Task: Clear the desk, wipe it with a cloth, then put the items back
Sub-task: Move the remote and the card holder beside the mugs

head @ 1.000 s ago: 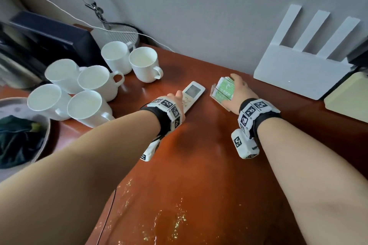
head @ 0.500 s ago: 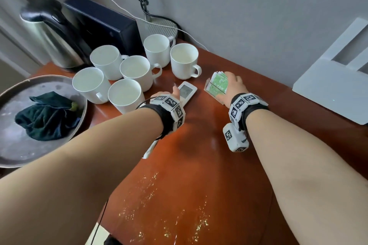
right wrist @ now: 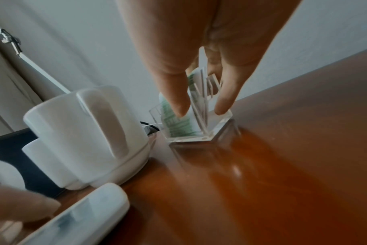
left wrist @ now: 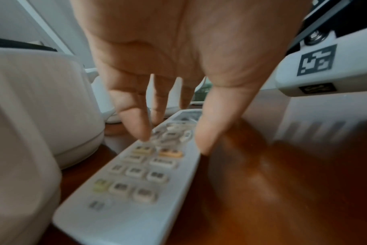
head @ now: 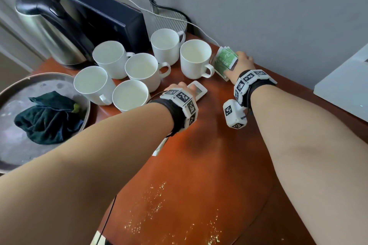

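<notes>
While the head view showed only the back of the left hand (head: 184, 90) over the white remote (head: 197, 91) at mid-frame, the left wrist view showed the grip itself: fingers (left wrist: 134, 119) curled down onto the button face of the remote (left wrist: 136, 179) and the thumb against its right edge, the remote lying flat on the reddish counter (left wrist: 283, 190). The right hand (head: 240, 63), in the upper right of the head view, gripped a clear holder of green-printed packets (head: 226, 59) just beside the nearest white mug (head: 196, 58). The right wrist view added that this holder (right wrist: 191, 122) stood on the counter (right wrist: 283, 165), pinched between thumb and fingers (right wrist: 226, 97), with the mug (right wrist: 88, 136) at the left of that frame, its handle toward the camera. Only the head view took in the rest: six white mugs clustered in the upper middle, a dark cloth (head: 47, 117) crumpled on a round metal tray (head: 12, 157) at the left edge, a steel kettle (head: 49, 32) and a black box (head: 107, 16) in the upper left, and wet glints on the counter (head: 199, 165) toward the bottom of the frame.
</notes>
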